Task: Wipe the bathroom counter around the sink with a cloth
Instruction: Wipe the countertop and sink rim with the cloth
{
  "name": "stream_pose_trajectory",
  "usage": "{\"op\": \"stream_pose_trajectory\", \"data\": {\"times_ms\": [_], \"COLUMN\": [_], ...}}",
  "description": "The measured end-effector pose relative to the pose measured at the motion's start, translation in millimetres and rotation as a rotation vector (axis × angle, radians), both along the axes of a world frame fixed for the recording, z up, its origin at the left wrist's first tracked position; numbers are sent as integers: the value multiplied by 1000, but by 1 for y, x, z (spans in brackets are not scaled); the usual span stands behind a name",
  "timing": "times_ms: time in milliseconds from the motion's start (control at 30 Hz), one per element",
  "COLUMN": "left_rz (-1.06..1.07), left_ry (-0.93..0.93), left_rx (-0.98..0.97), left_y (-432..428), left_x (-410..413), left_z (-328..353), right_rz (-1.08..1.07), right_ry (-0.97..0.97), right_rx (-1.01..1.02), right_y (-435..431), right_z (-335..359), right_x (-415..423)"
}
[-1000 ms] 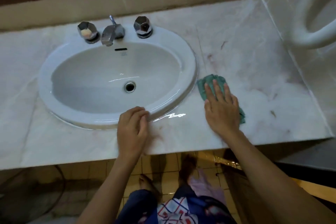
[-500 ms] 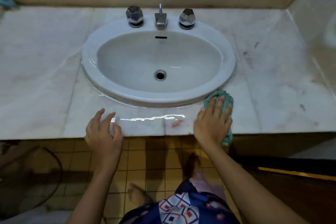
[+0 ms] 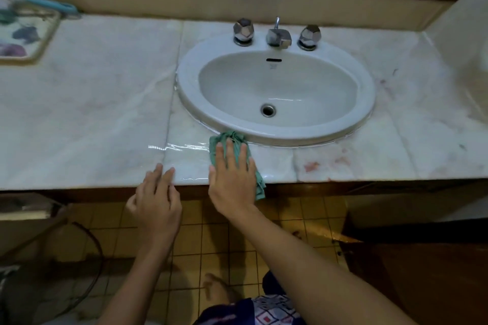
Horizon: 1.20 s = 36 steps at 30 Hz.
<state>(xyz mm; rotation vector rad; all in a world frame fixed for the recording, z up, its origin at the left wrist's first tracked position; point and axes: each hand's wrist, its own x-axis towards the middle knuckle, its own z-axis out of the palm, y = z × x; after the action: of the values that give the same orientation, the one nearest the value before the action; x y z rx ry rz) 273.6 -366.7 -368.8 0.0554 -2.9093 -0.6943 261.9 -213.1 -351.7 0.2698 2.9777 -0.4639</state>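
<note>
- Now the right hand [image 3: 232, 179] lies flat on a crumpled green cloth [image 3: 230, 136], fingers [image 3: 229, 149] straight, pressing it down.
- The cloth sits on the pale marble counter [image 3: 92, 113], touching the front rim of the white oval sink [image 3: 190, 79]; one end hangs over the counter's edge.
- The left hand [image 3: 155, 206] is loose and holds nothing; its fingertips [image 3: 159, 167] rest at the counter's front edge.

Half-hidden cloth [image 3: 232, 138]!
The right hand [image 3: 232, 182] covers most of it; the patterned tray [image 3: 43, 41] at far left is sliced by the frame edge.
</note>
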Motion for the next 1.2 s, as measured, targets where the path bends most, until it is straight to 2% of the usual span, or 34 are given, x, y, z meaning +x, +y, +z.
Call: {"op": "stream_pose_trajectory", "data": {"times_ms": [167, 267, 367, 533, 733, 900, 967, 1067, 1133, 1200], "left_rz": [-59, -78, -96, -35, -28, 143, 244, 330, 352, 376], "left_ry": [-6, -16, -4, 45, 12, 76, 75, 62, 85, 91], "left_rx": [-7, 9, 12, 63, 173, 161, 172, 185, 182, 210], "left_y": [-13, -14, -15, -16, -36, -58, -66, -76, -84, -94], "left_x": [-6, -7, -8, -11, -21, -29, -31, -36, -42, -51], "left_z": [3, 3, 2, -1, 11, 26, 30, 31, 32, 32], "right_rz": [291, 303, 254, 71, 190, 197, 260, 515, 689, 736], "right_ry": [0, -6, -18, 24, 16, -23, -23, 8, 29, 38], "right_rx": [79, 173, 179, 127, 1, -79, -88, -107, -77, -46], "right_y": [49, 105, 126, 69, -22, -93, -119, -132, -111, -74], "right_z": [-4, -10, -7, -10, -7, -11, -11, -11, -13, -15], "right_x": [2, 24, 37, 25, -48, -132, -146, -127, -101, -86]}}
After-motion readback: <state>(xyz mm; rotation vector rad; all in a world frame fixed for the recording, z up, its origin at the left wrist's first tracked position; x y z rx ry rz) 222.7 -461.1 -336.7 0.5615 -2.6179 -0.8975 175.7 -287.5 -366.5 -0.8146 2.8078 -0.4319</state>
